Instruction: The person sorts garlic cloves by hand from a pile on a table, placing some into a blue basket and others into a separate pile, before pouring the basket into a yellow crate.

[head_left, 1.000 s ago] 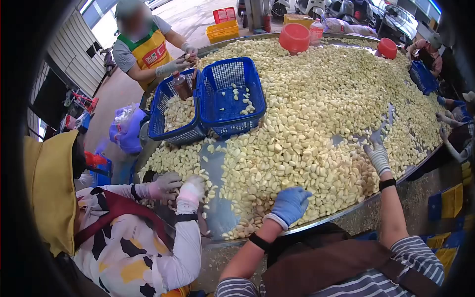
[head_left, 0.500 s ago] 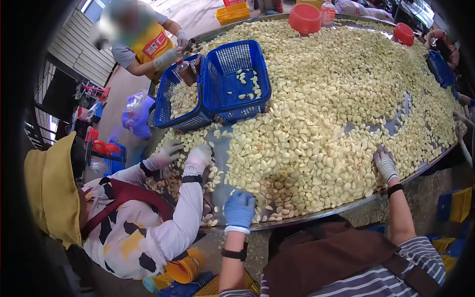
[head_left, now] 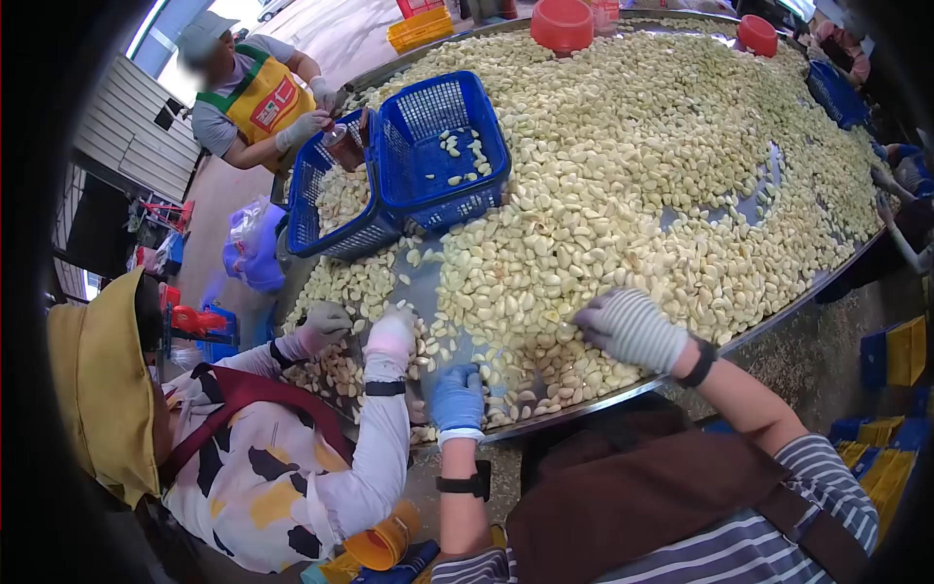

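Note:
Pale garlic cloves lie in a thick layer over a metal table. In a blue glove, my left hand rests by the table's near edge, on a partly bare strip beside the cloves. Its fingers point away from me, and no held clove shows. My right hand, in a grey-and-white striped glove, lies over the near part of the heap. Its fingers are slightly bent and touch the cloves, with nothing visibly gripped; the fingertips are partly hidden.
Two blue baskets holding cloves stand on the table. A co-worker in a yellow hat handles cloves at my left; another person stands beyond the baskets. Red basins sit at the far side.
My right hand has swept left across the cloves, from the right part of the table towards my left hand. My left hand has shifted slightly; the view has turned a little.

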